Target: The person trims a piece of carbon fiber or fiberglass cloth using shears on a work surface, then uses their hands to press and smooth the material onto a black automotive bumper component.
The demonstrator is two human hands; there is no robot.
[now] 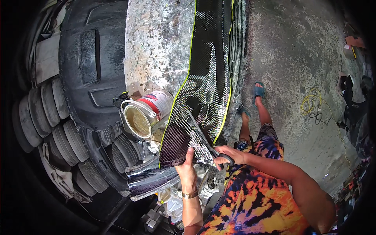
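A long strip of black woven carbon fibre cloth (209, 58) with bright yellow-green edges runs down the bench toward me. My left hand (188, 166) pinches its near end, thumb on top and the other fingers hidden underneath. In my right hand (231, 155) is a pair of scissors (203, 137) with dark handles. Their long blades point away from me, up and to the left over the glossy, creased part of the cloth. How far the blades are apart is hard to tell against the glare.
A red-and-white tin (156, 102) stands left of the cloth on the worn bench top (156, 43). Farther left are a large black moulded panel (92, 58) and several stacked tyres (47, 105). A yellow cable (311, 102) lies coiled on the concrete floor (290, 51) at right.
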